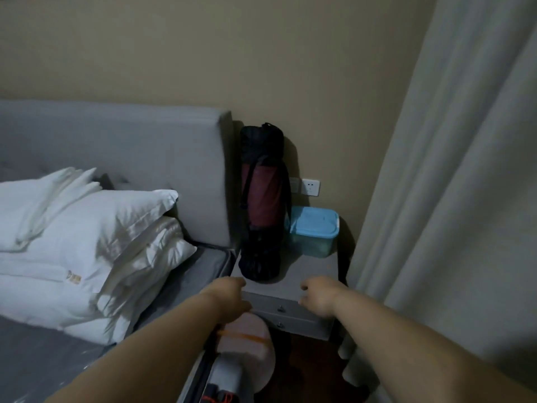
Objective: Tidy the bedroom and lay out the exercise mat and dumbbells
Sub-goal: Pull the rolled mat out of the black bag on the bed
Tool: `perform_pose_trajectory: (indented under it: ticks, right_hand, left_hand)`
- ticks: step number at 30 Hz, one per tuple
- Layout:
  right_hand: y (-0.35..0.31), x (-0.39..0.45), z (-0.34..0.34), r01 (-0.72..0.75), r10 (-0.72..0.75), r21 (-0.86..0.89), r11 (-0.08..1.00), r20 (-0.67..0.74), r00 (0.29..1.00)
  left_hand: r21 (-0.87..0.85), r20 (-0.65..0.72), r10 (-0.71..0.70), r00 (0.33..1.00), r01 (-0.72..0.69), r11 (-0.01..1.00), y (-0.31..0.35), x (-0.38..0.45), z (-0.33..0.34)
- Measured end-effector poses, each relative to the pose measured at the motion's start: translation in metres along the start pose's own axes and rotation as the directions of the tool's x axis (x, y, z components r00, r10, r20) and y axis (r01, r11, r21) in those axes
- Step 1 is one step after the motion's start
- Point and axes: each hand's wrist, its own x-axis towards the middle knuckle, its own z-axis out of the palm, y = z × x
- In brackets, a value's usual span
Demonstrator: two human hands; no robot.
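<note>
Bedside corner, head view. I am seeing both forearms reaching forward toward the grey nightstand (293,289). The left hand (229,298) is hovering at the front left corner of the tabletop, fingers loosely bent and holding nothing. The right hand (315,299) is hovering at the front right edge, fingers also loosely curled and empty; whether either hand is touching the edge, I cannot tell.

The rolled exercise mat (263,199), dark red inside a black mesh carry bag with a strap, is standing upright on the tabletop, leaning against the wall just beside the grey headboard (130,164). A clear container with a blue lid (313,229) is sitting just to its right, touching or nearly touching it, below a white wall socket (310,187).

Stacked white pillows (96,245) are lying on the bed to the left. A pale curtain (453,199) is hanging at the right, close to the nightstand's side. Below the left forearm, a pinkish rounded object with an orange band (247,341) is standing between me and the nightstand drawers; its identity is unclear.
</note>
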Motion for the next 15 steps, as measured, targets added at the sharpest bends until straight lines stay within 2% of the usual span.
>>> perform_pose_trajectory:
  ticks: [4, 11, 15]
  right_hand:
    - [0.0, 0.054, -0.047, 0.022, -0.022, -0.001, 1.0, -0.041, 0.999]
    - [0.008, 0.146, -0.138, -0.05, 0.055, 0.031, 0.998, -0.178, 0.982]
    - [0.008, 0.192, -0.156, -0.027, 0.042, 0.092, 0.995, -0.164, 0.986]
  left_hand:
    - [-0.041, -0.028, -0.01, 1.0, 0.009, 0.999, -0.015, 0.07, -0.033]
    - [-0.244, -0.162, -0.072, 0.984, 0.031, 0.969, -0.035, 0.176, -0.11]
    - [-0.28, -0.156, -0.094, 0.983, 0.048, 0.959, -0.042, 0.221, -0.133]
